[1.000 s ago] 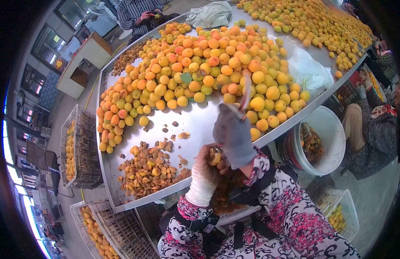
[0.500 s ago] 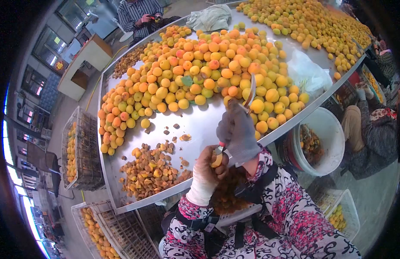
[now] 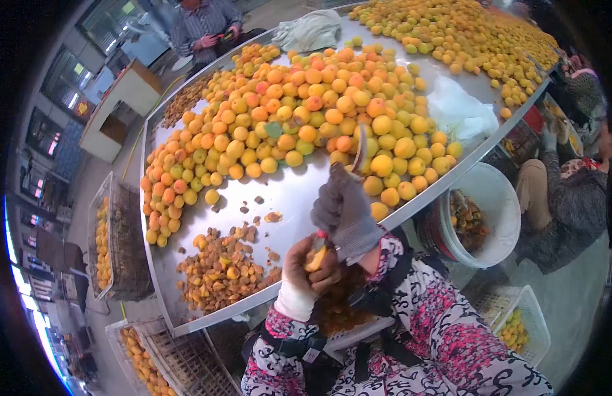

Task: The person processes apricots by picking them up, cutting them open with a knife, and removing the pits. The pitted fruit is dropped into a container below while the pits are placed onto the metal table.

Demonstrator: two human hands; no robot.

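Note:
My left hand (image 3: 307,267), with a white covering at the wrist, is closed around a yellow apricot (image 3: 316,257) at the table's near edge. Just above it, my right hand (image 3: 345,211), in a grey glove, is wrapped around a hand tool (image 3: 361,150). The tool's curved metal end sticks up from the fist; a red part shows below, close to the apricot. My fingers hide the rest of it. Beyond my hands lies a large heap of whole apricots (image 3: 273,125). Left of them is a pile of brownish-orange apricot pieces (image 3: 220,270).
The metal table (image 3: 286,191) has a raised rim. A white bucket (image 3: 497,211) with scraps stands right, near another person's dark sleeve (image 3: 563,224). Crates (image 3: 121,251) of apricots stand left. Dark scraps (image 3: 342,313) lie below my hands. Another person (image 3: 204,33) is at the far side.
The view has shifted slightly, so the table sits a little farther left. Both hands keep their grips; the right fist and the tool have tilted a little.

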